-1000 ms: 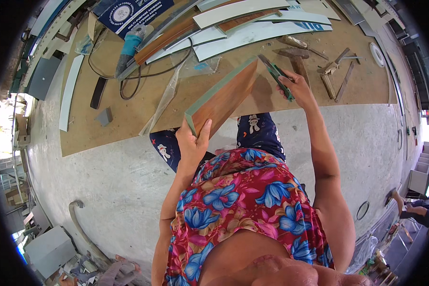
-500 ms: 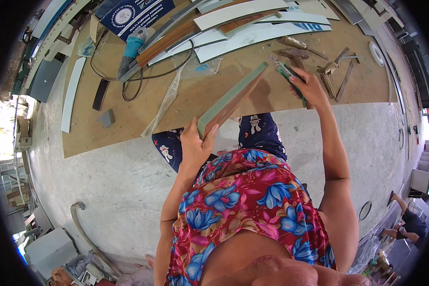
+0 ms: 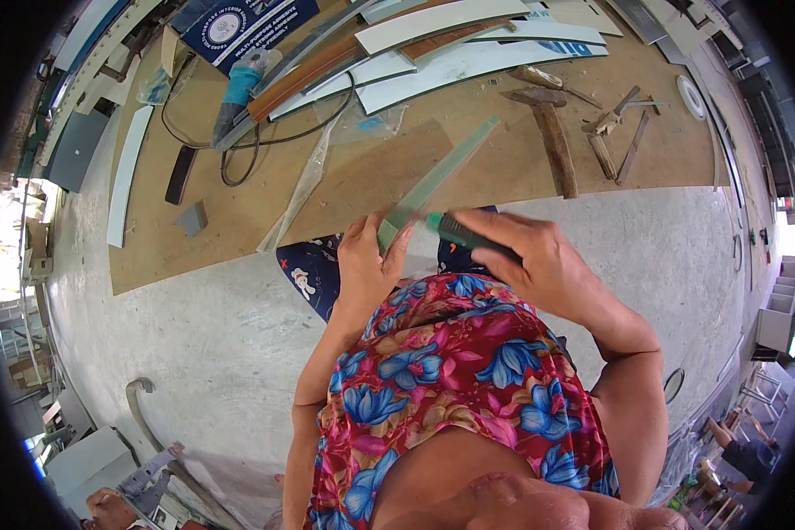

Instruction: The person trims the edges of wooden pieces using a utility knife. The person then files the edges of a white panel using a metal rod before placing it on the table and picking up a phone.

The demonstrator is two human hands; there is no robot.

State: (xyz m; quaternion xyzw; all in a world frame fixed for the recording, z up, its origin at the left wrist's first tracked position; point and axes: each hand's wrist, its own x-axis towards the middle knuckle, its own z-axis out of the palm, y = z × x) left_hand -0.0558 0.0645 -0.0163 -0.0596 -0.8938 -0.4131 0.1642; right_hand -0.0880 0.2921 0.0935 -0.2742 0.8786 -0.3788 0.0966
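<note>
strip (image 3: 442, 177): pale green | tool handle (image 3: 462, 235): green-black | shirt (image 3: 450, 371): red (blue flowers)

The left hand (image 3: 368, 265) and right hand (image 3: 526, 261) sit close together at the near end of the green-edged panel (image 3: 437, 181), leaving almost no gap between them. Beyond the panel, bare brown board (image 3: 371, 172) offers open passage on its left. A clear plastic strip (image 3: 305, 190) lies just left of that. Further left, the black cable (image 3: 238, 146) and angle grinder (image 3: 238, 88) crowd the board. To the right, a hammer (image 3: 556, 132) and wooden offcuts (image 3: 614, 141) block the way. White curved strips (image 3: 468, 57) fill the far edge. The grey concrete floor (image 3: 212, 327) on the near left lies open.
</note>
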